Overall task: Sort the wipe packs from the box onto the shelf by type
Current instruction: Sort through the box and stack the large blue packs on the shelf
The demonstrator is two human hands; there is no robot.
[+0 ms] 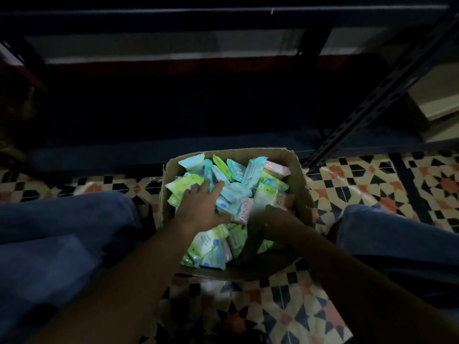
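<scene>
A cardboard box [301, 184] stands on the tiled floor between my knees, heaped with several wipe packs: blue packs [233, 194], green packs [183, 184] and pink packs [278, 168]. My left hand [201, 207] lies flat on the heap, fingers straight and spread over blue and green packs. My right hand [275, 222] reaches into the right side of the box among the packs; it is dark and blurred, so its grip is unclear. The dark metal shelf [159, 150] stretches across just behind the box.
My legs in blue jeans flank the box, the left leg [62, 232] and the right leg [397, 234]. A slotted shelf upright [372, 100] slants at the right. Patterned floor tiles [360, 184] surround the box. The lower shelf bay is very dark.
</scene>
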